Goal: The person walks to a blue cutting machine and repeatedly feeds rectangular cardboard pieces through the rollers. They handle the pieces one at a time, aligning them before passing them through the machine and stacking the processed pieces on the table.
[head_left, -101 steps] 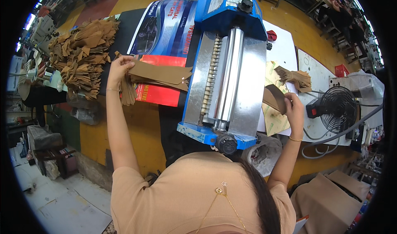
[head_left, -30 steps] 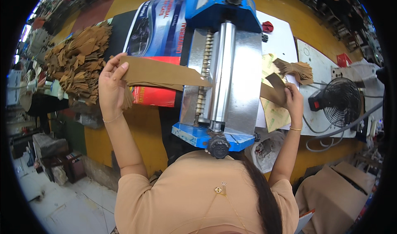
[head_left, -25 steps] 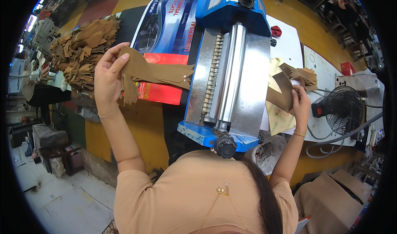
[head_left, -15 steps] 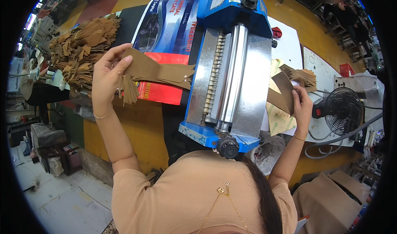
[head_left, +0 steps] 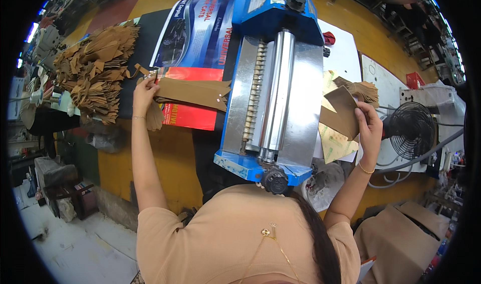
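Observation:
Left of the machine, my left hand (head_left: 144,96) is closed, fingertips pinched at the left end of a stack of flat brown pieces (head_left: 193,92) resembling leather or fabric. The stack lies over a red and blue printed sheet (head_left: 194,121), its notched right ends near the machine. What exactly the fingertips grip is partly hidden. On the other side, my right hand (head_left: 370,125) holds a brown folded-looking piece (head_left: 343,114) by its right edge, thumb and fingers closed on it. Between my hands stands a blue machine (head_left: 235,164) with a shiny metal roller (head_left: 279,93).
A large heap of brown pieces (head_left: 100,68) sits at the far left. Behind my right hand lie another brown stack (head_left: 358,89) and a patterned yellowish sheet (head_left: 333,143). A black fan (head_left: 412,131) stands at the right, near a grey hose (head_left: 426,159).
My left hand has moved slightly right and toward me, and the brown piece it held up now lies lower on the stack. My right hand has barely moved.

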